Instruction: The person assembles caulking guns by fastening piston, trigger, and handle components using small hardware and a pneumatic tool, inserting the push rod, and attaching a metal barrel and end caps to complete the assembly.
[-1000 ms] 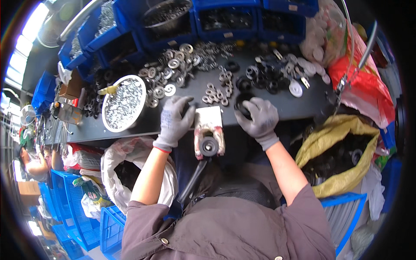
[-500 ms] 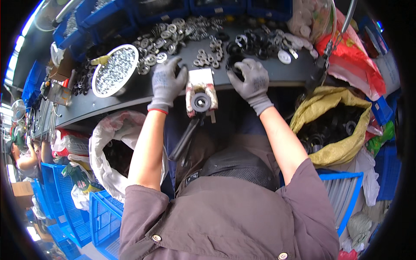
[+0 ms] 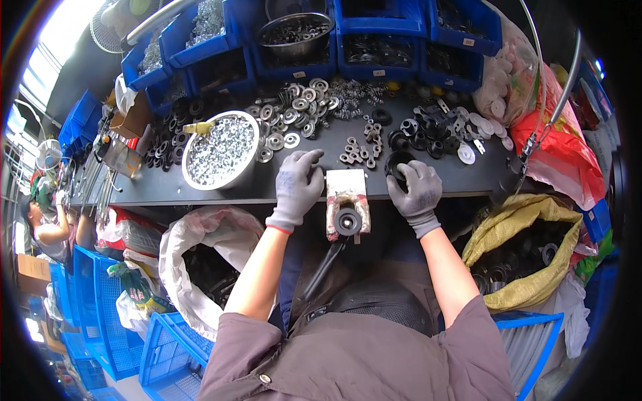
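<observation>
My left hand (image 3: 295,190), in a grey glove, rests at the bench edge left of a small fixture. Its thumb and bent fingers are apart, with nothing visible between them. My right hand (image 3: 418,191), gloved alike, grips the rim of a black plastic ring-shaped part (image 3: 394,160) on the bench. Between my hands stands the fixture (image 3: 347,185), a pale block with worn red and white sides. A black round piece (image 3: 348,221) with a light centre sits at its near end, and a black lever (image 3: 324,269) slants down from it.
A white bowl (image 3: 253,164) of small metal parts stands left, near metal wheels (image 3: 301,105), hex nuts (image 3: 352,154) and black fittings (image 3: 419,131). Blue bins (image 3: 381,72) line the back. A white sack (image 3: 175,257) and a yellow sack (image 3: 498,303) flank me below; a cable hangs at right.
The view has tilted up, so the bench sits lower in the picture and more of the bins shows. Both hands keep nearly the same places beside the fixture.
</observation>
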{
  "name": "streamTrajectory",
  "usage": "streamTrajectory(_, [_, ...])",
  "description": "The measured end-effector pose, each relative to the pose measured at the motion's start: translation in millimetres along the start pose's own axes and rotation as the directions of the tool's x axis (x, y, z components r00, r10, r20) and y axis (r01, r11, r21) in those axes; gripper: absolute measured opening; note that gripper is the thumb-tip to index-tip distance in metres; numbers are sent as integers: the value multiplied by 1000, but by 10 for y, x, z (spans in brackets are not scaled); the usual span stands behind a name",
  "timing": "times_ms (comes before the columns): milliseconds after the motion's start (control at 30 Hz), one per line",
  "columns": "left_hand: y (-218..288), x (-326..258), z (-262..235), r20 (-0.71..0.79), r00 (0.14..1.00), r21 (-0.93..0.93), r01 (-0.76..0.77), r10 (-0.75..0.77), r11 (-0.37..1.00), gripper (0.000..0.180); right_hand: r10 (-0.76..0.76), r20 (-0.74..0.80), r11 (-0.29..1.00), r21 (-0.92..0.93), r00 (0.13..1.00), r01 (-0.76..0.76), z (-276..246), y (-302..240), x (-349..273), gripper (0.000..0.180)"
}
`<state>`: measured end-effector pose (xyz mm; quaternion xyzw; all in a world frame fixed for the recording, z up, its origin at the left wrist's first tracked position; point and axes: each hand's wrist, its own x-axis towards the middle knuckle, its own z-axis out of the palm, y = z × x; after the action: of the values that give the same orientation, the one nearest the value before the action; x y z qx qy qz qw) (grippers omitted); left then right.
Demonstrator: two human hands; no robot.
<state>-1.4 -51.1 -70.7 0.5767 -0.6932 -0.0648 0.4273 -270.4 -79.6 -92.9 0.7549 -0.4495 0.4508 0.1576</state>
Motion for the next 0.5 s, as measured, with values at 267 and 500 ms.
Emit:
streamTrajectory(267, [639,-371,-473,440,879,-181,-112,182,977,79,1,24,999,-41,1000,0,-18,29,-3,30])
streamTrajectory(500, [648,-586,-206,236,970,-172,-22,63,985,63,-5,28,999,-37,1000,6,4,21,4,31])
